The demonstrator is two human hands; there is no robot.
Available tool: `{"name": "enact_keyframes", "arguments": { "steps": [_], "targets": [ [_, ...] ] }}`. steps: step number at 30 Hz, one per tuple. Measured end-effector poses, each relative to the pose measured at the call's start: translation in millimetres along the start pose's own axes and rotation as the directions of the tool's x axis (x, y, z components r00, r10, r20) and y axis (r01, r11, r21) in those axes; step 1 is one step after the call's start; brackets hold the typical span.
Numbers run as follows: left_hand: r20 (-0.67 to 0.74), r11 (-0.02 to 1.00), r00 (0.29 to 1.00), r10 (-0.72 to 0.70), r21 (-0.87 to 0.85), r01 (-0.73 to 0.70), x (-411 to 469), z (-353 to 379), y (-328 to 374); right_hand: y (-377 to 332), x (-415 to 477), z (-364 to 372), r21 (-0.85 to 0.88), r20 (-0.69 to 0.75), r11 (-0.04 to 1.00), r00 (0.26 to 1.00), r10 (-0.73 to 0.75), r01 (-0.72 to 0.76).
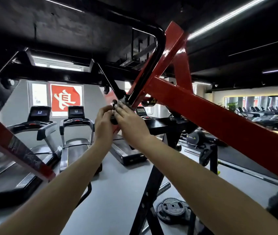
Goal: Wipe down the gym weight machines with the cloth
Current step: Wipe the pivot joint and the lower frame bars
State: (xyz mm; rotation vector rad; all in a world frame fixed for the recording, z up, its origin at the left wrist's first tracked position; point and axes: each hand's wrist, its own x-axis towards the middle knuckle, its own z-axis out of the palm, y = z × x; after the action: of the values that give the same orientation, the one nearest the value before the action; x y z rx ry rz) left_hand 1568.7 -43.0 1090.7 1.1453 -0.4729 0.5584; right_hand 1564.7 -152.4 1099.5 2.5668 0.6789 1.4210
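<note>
Both forearms reach up from the lower frame to mid-frame. The left hand (103, 119) curls round a black fitting (113, 120). The right hand (129, 119) presses near-straight fingers onto what looks like the grey cloth (123, 102), at the joint where the black handle bar (151, 65) meets the red frame (202, 112). This looks like wiping the joint; next the cloth should probably travel up the bar. Treadmills (74, 126) stand beyond.

A gym, treadmills (74, 131) in a row, red machine frame (219, 119), weight plates (172, 209) on the floor
</note>
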Motion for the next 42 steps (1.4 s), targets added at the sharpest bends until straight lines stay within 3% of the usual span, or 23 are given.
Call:
{"name": "enact_keyframes", "arguments": {
  "steps": [3,6,10,12,16,21,25,34,39,42],
  "targets": [
    [-0.048,1.000,0.999,-0.017,0.005,0.017,10.7,-5.8,5.9,-4.3,15.3,-7.7,0.018,0.074,1.000,0.997,-0.025,0.024],
    [-0.051,0.998,0.998,-0.032,0.046,0.034,14.5,-10.2,3.5,-11.9,0.4,-4.8,0.033,-0.024,0.997,0.998,0.066,-0.065],
    [-0.003,0.995,1.000,0.001,0.096,0.000,22.6,-17.8,-0.7,-14.9,-25.6,3.8,-0.097,-0.159,0.988,0.982,0.103,-0.120],
    [-0.004,0.995,1.000,-0.016,0.100,0.016,28.6,-21.1,-0.4,-16.3,-18.4,-0.8,-0.259,-0.149,0.964,0.989,0.027,-0.065],
    [-0.084,0.994,0.996,-0.035,0.105,0.044,40.6,-24.7,0.2,-17.5,12.1,-1.1,-0.486,0.079,0.854,0.983,-0.166,0.184],
    [-0.102,0.994,0.993,-0.054,0.094,0.063,55.6,-31.1,-8.2,-6.4,73.7,10.4,-0.433,0.066,0.857,0.958,-0.280,0.281],
    [-0.171,0.992,0.985,-0.025,0.121,0.046,70.8,-39.8,-7.3,-1.5,115.7,21.1,-0.267,0.149,0.928,0.962,-0.228,0.261],
    [-0.192,0.991,0.981,0.003,0.130,0.023,101.4,-58.2,-19.7,-18.4,172.7,29.2,-0.460,0.099,0.860,0.975,-0.200,0.223],
    [-0.174,0.990,0.985,0.003,0.139,0.021,81.3,-60.8,-28.5,-14.2,143.1,21.7,-0.446,0.166,0.857,0.965,-0.203,0.257],
    [-0.154,0.995,0.988,-0.018,0.097,0.033,61.1,-56.7,-35.8,-10.8,117.4,18.7,-0.376,0.100,0.873,0.950,-0.296,0.312]
  ]
}}
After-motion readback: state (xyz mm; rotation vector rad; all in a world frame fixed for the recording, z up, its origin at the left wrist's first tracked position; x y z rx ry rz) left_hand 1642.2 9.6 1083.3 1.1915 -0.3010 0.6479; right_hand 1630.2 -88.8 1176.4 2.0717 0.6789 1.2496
